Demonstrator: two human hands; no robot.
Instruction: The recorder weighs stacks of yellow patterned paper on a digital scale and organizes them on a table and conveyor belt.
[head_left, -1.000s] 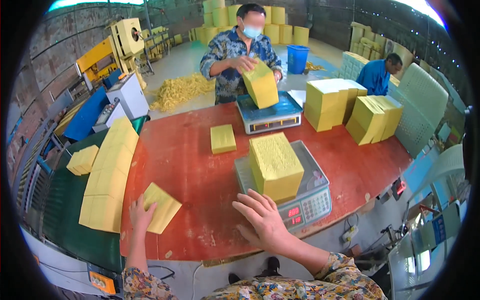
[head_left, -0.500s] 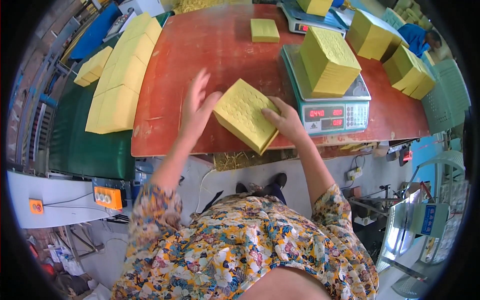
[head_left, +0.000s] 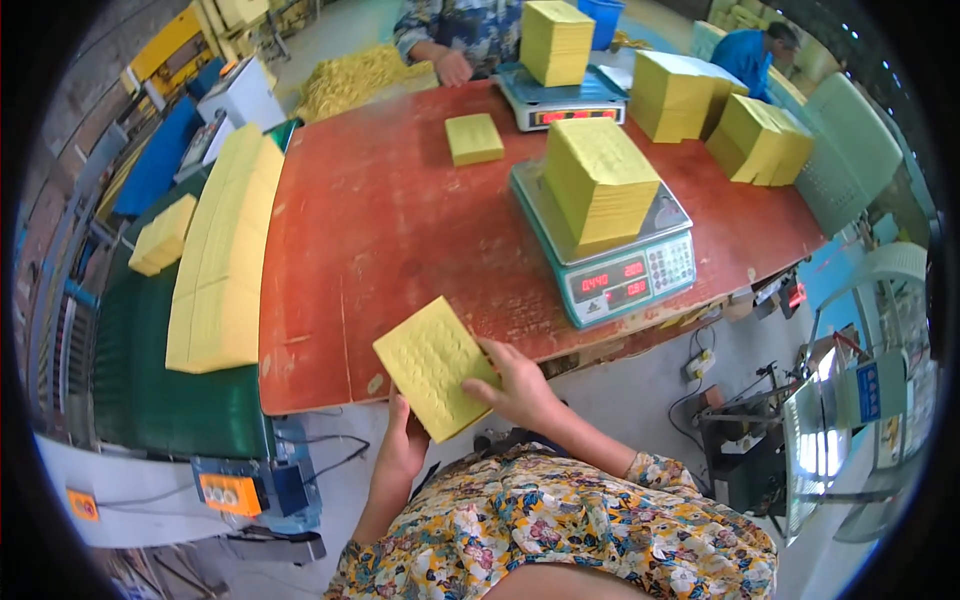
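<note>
A stack of yellow paper sheets [head_left: 432, 362] with rows of small punched marks is held tilted over the table's near edge. My right hand [head_left: 518, 385] is closed on its right side, thumb on top and fingers along the edge. Against the stack's lower left side is my left hand [head_left: 402, 445], gripping it from below, its fingers partly hidden underneath. Beyond, a taller yellow paper stack [head_left: 598, 180] sits on the pan of a green digital scale [head_left: 630, 278] with lit red figures.
The red table [head_left: 350, 230] also bears a small yellow stack [head_left: 474, 139] and a second scale [head_left: 560, 108] with paper on it. Yellow blocks [head_left: 225, 270] line a green surface at left. A co-worker's hand [head_left: 452, 68] rests at the far edge; a person in blue [head_left: 742, 62] is far right.
The held stack has come down and left, nearer my body. My left hand, apart with spread fingers before, now grips its lower left side. My view has shifted, showing the co-worker opposite.
</note>
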